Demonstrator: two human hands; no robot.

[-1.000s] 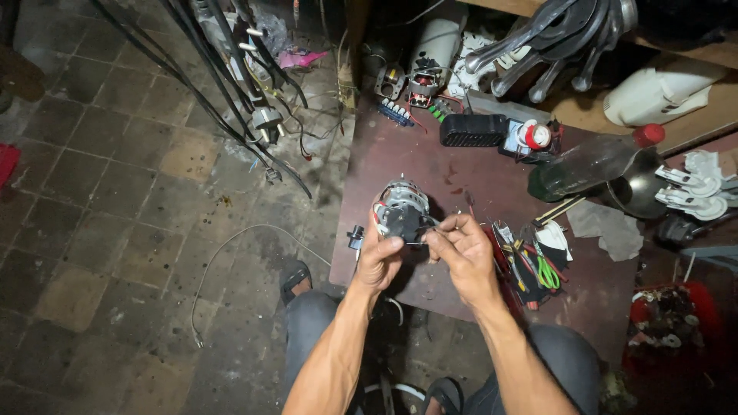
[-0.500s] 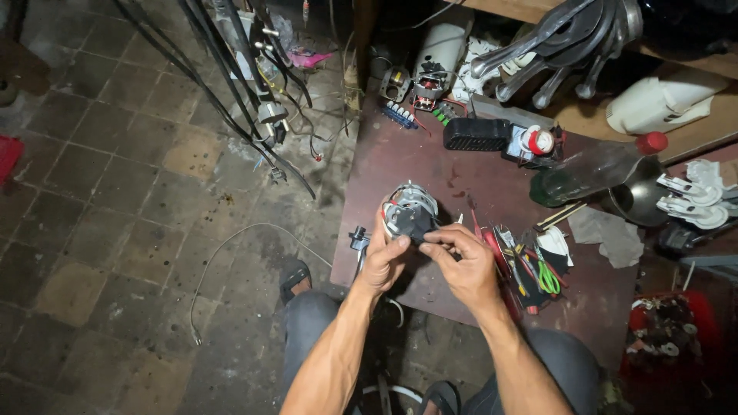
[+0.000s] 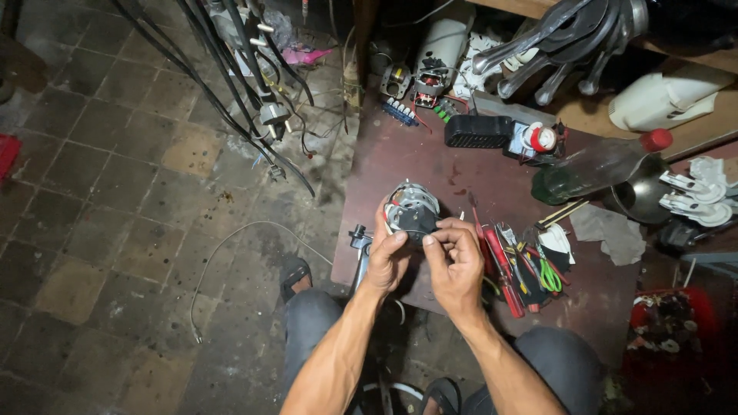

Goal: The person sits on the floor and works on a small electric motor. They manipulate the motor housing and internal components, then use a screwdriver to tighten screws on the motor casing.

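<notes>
A dim workshop with a grimy tiled floor (image 3: pixel 115 192), seen from above by a seated person. Black cables (image 3: pixel 231 84) hang down at upper left. In front of the knees stands a low dark red counter (image 3: pixel 415 161) crowded with clutter.

Both hands meet over the counter's near edge around a small electric motor (image 3: pixel 411 211), round, with a metal frame and visible windings. The left hand (image 3: pixel 387 261) is curled around the motor's lower left side, gripping it and holding it off the surface. The right hand (image 3: pixel 455 265) is mostly closed, its thumb and forefinger pinched together at the motor's lower right edge, on a small part too fine to make out.

The work appears to be fine fiddling at the motor's rim, mid-step; the next move likely calls for a steady left grip and precise fingertips.

Just right of the hands lie red-handled tools (image 3: pixel 500 265) and green-handled scissors (image 3: pixel 550 275). Farther back rests a clear bottle with a red cap (image 3: pixel 600 165).
</notes>
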